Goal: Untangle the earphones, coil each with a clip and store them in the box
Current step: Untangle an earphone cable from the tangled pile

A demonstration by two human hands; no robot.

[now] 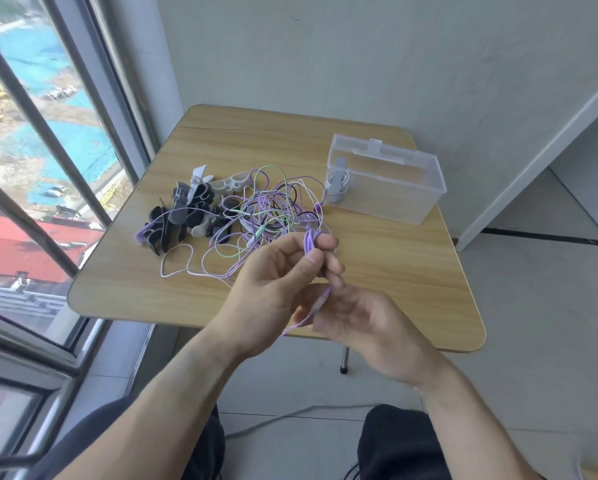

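We count one clipped white earphone coil in clear plastic box (rest undone). Left of box: tangled cables, clips. Left hand pinches purple cable coil; right hand grips its tail.

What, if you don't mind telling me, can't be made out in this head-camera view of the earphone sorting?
- Purple cable: the part the left hand grips is covered by its fingers, so how many turns are wound is unclear.
- Right hand: blurred; exactly what it pinches is uncertain.
- Tangle: the number of earphones is untellable; cords overlap.
- Clips: heaped, uncountable.
- Coiled white earphone in the box: hazy behind the wall.
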